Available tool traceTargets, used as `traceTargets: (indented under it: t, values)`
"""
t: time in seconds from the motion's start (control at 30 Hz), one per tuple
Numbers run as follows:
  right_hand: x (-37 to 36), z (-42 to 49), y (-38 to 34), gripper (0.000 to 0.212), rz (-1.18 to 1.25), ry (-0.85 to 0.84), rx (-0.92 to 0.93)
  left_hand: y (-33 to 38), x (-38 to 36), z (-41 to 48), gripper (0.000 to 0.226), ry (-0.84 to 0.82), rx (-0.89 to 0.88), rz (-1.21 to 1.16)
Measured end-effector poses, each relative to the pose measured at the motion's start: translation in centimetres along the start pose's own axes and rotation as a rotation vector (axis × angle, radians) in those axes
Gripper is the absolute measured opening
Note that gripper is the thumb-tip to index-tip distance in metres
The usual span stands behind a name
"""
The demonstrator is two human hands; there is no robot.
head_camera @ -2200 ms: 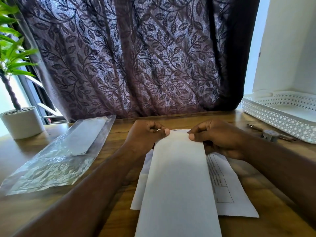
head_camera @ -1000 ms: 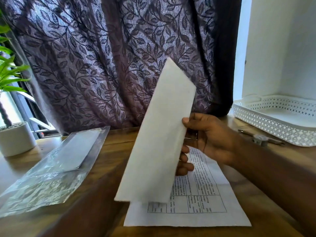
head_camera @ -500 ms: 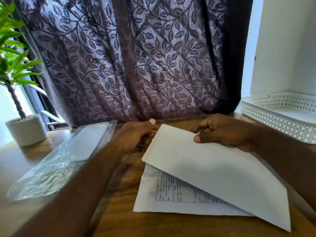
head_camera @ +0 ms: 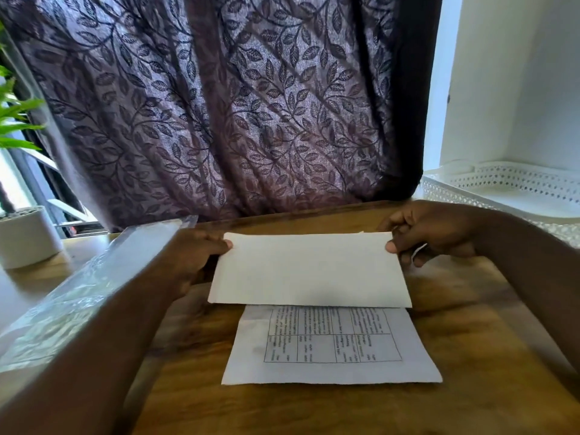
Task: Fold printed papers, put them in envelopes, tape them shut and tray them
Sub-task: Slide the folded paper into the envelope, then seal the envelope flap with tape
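folding stage | left hand and right hand pinch folded paper ends | printed sheet flat beneath | enveloping, taping pending; far-right tray awaits

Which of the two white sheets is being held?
The blank-faced sheet, pinched at its far corners by the left hand and right hand. The printed sheet lies flat on the desk.

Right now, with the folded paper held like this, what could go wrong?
Left hand and right hand pinch the folded paper only at its far corners; it may sag. Its layers look offset along the far edge, so a crease could set crooked. Lowered, it may shift the printed sheet.
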State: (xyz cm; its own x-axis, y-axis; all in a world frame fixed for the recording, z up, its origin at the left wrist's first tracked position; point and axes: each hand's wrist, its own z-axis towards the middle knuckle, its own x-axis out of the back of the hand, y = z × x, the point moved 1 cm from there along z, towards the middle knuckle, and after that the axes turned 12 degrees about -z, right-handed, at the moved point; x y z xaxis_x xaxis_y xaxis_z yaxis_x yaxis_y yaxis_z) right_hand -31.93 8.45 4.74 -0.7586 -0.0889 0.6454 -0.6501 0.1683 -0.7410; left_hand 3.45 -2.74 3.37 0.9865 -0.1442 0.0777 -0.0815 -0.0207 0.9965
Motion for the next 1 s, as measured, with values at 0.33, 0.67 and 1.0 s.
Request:
traceTargets:
  t: [0.33, 0.67, 1.0]
  values:
    - [-0.7, 1.2, 0.7, 0.029, -0.202, 0.011, -0.075, -1.0, -0.2, 1.3, 0.008, -0.078, -0.103, 0.683]
    - [0.5, 0.3, 0.4, 0.014, -0.202, 0.235, -0.055, -1.5, -1.7, 1.0, 0.027, 0.033, -0.466, 0.825]
    - [5.7, -3.9, 4.5, 0.018, -0.551, 0.794, -0.154, 1.8, -14.6, -2.8, 0.032, -0.295, -0.622, 0.816]
